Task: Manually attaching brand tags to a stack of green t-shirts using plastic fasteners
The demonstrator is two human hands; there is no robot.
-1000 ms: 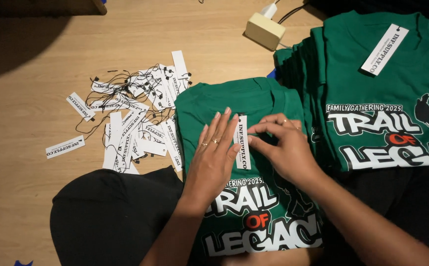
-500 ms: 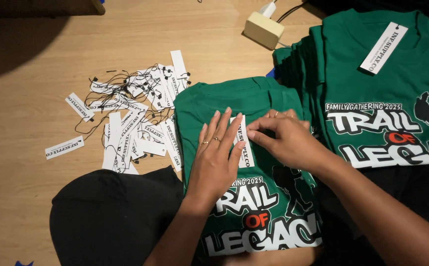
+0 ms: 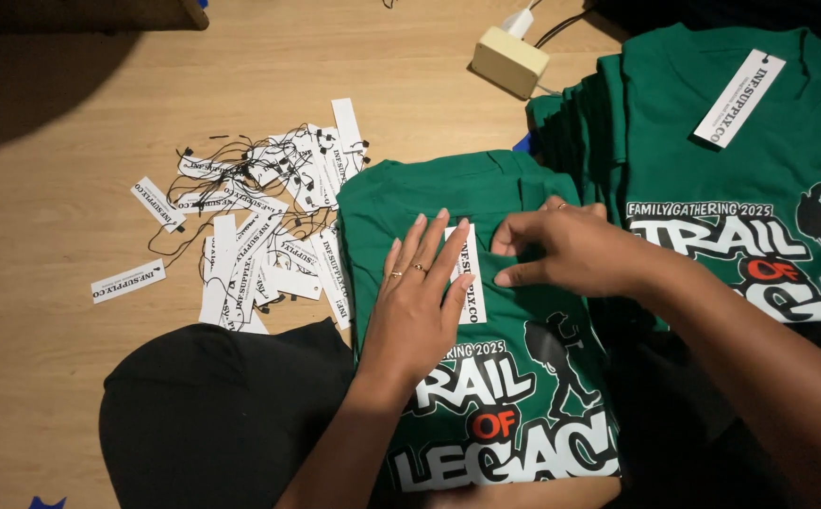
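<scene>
Here, left hand (image 3: 417,306) lies flat, fingers spread, on white paper tag (image 3: 468,273) atop folded green printed T-shirt (image 3: 486,396); right hand (image 3: 566,250) pinches shirt fabric, grip closed.

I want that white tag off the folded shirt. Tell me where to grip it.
Pinch the white tag at its lower end, coming from its right. It lies flat on the folded green shirt, and the left hand covers its left edge; the lower right part is bare.

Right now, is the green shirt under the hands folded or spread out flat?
Folded. The green shirt lies as a narrow rectangle, no sleeves showing, its print cut at the left edge. The left hand presses it flat.
</scene>
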